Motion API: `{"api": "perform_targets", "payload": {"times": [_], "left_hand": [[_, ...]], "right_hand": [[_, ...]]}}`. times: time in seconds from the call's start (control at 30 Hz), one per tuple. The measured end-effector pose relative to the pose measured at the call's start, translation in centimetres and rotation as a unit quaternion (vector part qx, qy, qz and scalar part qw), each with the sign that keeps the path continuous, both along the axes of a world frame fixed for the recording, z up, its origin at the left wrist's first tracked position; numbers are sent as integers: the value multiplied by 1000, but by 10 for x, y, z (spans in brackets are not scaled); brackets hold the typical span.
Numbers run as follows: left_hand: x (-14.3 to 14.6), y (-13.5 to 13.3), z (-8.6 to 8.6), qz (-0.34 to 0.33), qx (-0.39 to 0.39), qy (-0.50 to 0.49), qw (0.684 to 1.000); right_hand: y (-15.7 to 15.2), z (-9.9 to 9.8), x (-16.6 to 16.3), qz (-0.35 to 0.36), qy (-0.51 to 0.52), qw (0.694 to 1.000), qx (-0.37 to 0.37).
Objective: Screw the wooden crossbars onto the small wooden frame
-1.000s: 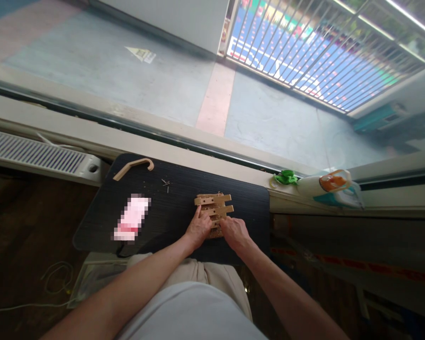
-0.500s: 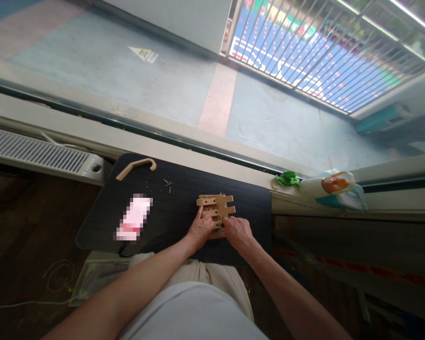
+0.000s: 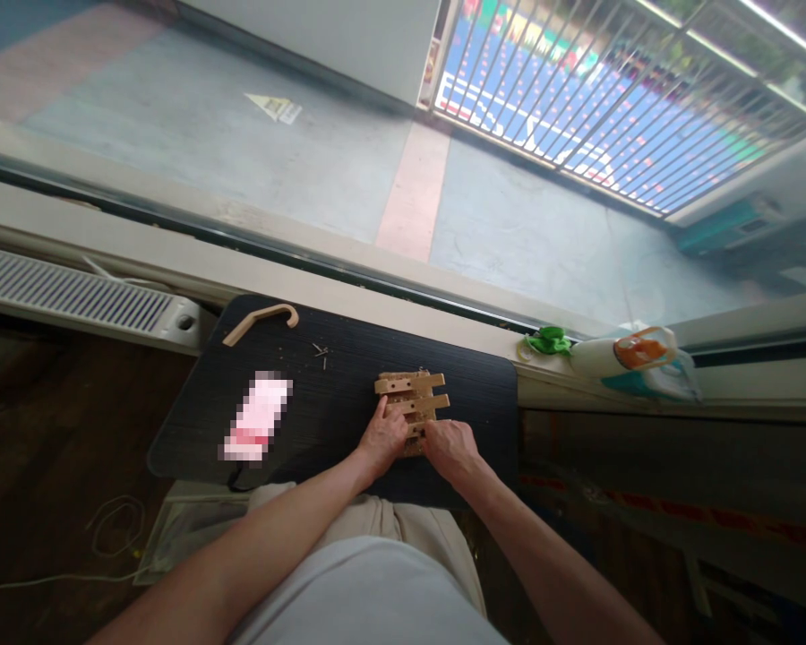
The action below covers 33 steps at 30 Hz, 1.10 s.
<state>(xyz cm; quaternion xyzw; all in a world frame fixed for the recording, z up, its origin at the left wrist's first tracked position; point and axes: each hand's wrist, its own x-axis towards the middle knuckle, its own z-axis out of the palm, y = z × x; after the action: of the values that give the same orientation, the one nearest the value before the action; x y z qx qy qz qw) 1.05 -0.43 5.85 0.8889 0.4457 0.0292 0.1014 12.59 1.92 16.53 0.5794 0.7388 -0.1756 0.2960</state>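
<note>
On the dark table sits a small wooden piece (image 3: 414, 382) of several pale slats, with dark holes, over a rough brown, crumbly-looking base. My left hand (image 3: 384, 439) grips its left side, the index finger stretched along the slats and the thumb lying across the lower ones. At the lower right of the same piece, my right hand (image 3: 451, 445) is closed, knuckles up. Its fingers meet the right end of the lowest visible slat; whatever they pinch is hidden. The right ends of the two upper slats stick out past the base.
A hooked wooden stick (image 3: 261, 320) lies at the table's (image 3: 336, 421) far left, with several small nail-like bits (image 3: 322, 352) nearby. A blurred-out pink-white object (image 3: 259, 417) lies nearer me. The window sill holds a green cloth (image 3: 549, 340) and a white bottle (image 3: 595, 356). A radiator (image 3: 87, 296) stands left.
The view has shifted very slightly. My right hand has turned or shifted a little at the lower slat; my left hand stays in place on the wooden piece.
</note>
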Motion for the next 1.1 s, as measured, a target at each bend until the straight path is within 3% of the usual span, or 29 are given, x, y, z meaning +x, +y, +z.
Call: {"api": "perform_targets", "payload": {"times": [0.2, 0.53, 0.8, 1.1], "left_hand": [[0, 0, 3, 2, -1, 9, 1000], [0, 0, 0, 4, 7, 3, 1000], [0, -1, 2, 6, -4, -4, 1000], [0, -1, -1, 4, -8, -7, 1000]], "right_hand": [[4, 5, -1, 37, 15, 999, -9], [0, 3, 1, -14, -3, 1000, -11], [3, 8, 2, 40, 12, 999, -3], [-4, -2, 5, -6, -2, 1000, 5]]}}
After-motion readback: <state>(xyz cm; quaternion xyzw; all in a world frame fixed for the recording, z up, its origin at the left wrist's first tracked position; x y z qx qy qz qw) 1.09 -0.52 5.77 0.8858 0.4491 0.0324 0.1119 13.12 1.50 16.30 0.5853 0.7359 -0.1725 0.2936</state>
